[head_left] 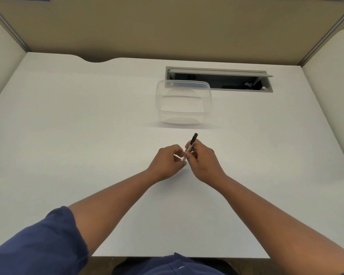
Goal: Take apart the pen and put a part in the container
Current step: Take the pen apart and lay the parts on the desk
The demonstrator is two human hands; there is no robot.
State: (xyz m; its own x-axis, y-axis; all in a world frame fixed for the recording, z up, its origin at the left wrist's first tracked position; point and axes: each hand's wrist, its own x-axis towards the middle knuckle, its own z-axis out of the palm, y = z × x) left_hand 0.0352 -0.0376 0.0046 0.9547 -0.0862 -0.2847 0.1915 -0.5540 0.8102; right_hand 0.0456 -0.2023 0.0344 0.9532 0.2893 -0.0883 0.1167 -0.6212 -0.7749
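Both hands grip the pen [191, 145], right hand [203, 159] on the barrel, left hand [168, 162] apparently pinching its near end, dark end aimed at the container [184, 102] just beyond.

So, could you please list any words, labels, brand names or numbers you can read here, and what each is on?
None can be read.
pen: any print on the barrel is too small to tell.
container: clear plastic, no label visible.
cable tray: no legible marking.
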